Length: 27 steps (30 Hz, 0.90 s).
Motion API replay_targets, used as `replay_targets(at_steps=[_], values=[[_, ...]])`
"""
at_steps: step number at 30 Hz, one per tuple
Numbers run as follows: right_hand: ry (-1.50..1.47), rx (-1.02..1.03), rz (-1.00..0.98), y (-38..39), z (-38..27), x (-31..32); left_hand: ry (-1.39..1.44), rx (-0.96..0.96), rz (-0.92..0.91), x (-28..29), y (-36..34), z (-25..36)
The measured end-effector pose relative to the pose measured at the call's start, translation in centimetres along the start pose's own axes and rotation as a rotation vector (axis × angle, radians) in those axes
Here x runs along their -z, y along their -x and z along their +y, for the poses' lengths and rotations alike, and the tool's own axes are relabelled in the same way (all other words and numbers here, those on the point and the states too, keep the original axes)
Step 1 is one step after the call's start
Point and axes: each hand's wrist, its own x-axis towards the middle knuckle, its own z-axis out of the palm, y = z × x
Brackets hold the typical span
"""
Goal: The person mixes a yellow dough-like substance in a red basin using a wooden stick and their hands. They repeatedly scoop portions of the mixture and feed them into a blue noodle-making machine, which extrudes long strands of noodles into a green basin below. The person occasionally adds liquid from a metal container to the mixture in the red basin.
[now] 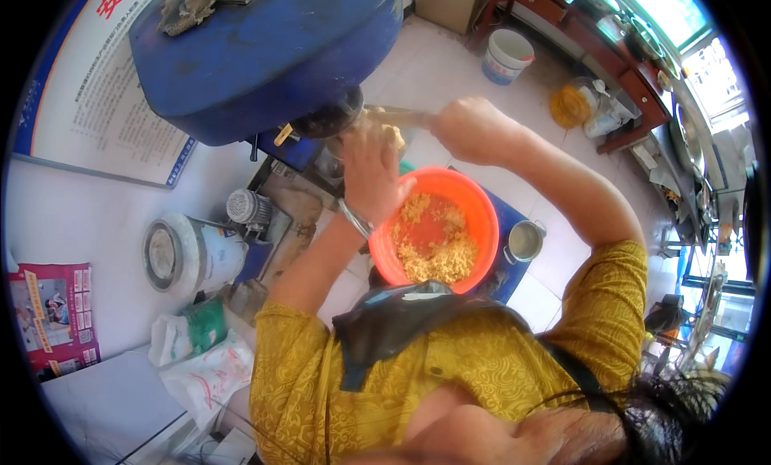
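My right hand (474, 131) is closed round a pale wooden stick (405, 117), which runs left toward the dark round mouth (331, 116) of a large blue machine (257, 71). At that mouth my left hand (369, 160) is raised, fingers stretched upward and thumb apart; its fingertips are partly blurred. A yellow lump (393, 137) shows just beside the left fingers. Below both hands stands an orange-red basin (479, 260), with yellow crumbly dough (438, 258) heaped on its near side and more along the far side.
A metal pot (525, 241) stands right of the basin on a blue surface. Left are a motor (249, 210), a grey-white machine (197, 252) and white bags (207, 373). Farther off are a white bucket (506, 55), a yellow container (570, 105) and a wooden desk (594, 59).
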Motion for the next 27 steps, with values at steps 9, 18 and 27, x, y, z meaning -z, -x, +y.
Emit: replay_targets(at_steps=[9, 18, 27], values=[[-0.042, 0.047, -0.049, -3.0, -1.2, -1.6, -0.065, 0.051, -0.113, -3.0, 1.7, 0.6], [-0.220, 0.011, -0.034, -4.4, -1.6, -1.2, -0.177, 0.021, -0.128, -4.2, 1.3, 0.6], [-0.164, -0.031, -0.020, -2.4, -1.8, -0.7, -0.297, -0.019, -0.062, -5.3, 0.9, -0.4]])
